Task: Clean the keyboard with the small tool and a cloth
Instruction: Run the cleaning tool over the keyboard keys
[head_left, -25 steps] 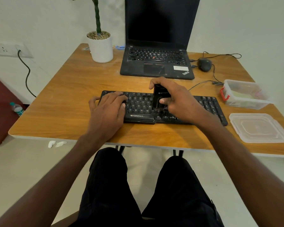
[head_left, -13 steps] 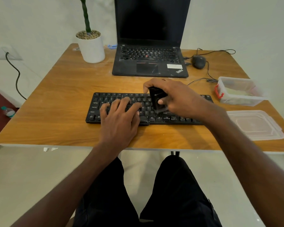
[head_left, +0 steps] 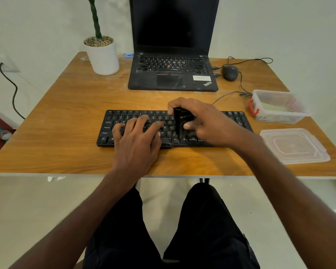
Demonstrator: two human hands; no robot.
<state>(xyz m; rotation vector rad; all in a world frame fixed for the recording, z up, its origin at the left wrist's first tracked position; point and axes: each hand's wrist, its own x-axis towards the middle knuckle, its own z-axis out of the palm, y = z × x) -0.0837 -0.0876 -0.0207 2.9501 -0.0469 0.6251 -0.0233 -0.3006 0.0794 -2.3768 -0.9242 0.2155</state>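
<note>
At the far left of my view a black cable hangs down the wall from a socket. Next, on the wooden bench, a white plant pot stands at the back left corner. My left hand lies flat on the left half of the black keyboard, fingers spread and straight, pressing on the keys without gripping anything. The keyboard sits near the front edge of the bench, in front of the open laptop, whose screen is dark. My right hand is curled round the small black tool, thumb on its near face, and holds it upright against the keys right of the middle. Further right I see a wired mouse, then a clear plastic box with a red clasp, and its lid lying flat just in front of it.
</note>
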